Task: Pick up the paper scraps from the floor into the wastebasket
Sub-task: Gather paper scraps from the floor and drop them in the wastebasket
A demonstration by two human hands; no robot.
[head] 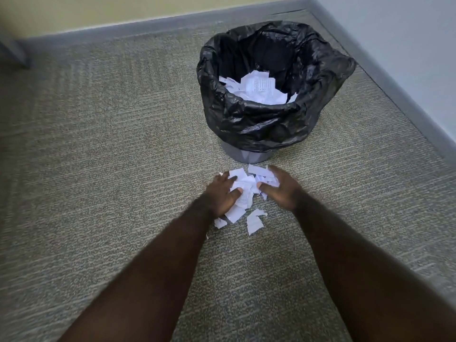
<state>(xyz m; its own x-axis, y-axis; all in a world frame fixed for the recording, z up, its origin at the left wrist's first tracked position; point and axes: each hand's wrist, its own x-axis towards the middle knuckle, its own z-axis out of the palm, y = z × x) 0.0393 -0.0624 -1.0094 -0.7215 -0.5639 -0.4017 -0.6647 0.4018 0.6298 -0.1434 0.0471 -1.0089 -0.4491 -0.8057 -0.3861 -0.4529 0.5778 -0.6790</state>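
Observation:
A pile of white paper scraps lies on the carpet just in front of the wastebasket, a grey bin lined with a black bag that holds more white scraps. My left hand presses on the pile's left side, fingers curled around scraps. My right hand cups the pile's right side, fingers bent over the paper. A few loose scraps lie nearer to me, outside both hands.
Grey-green carpet covers the floor. A grey baseboard runs along the right wall and along the back wall, meeting in a corner behind the wastebasket. A dark object stands at the far left edge.

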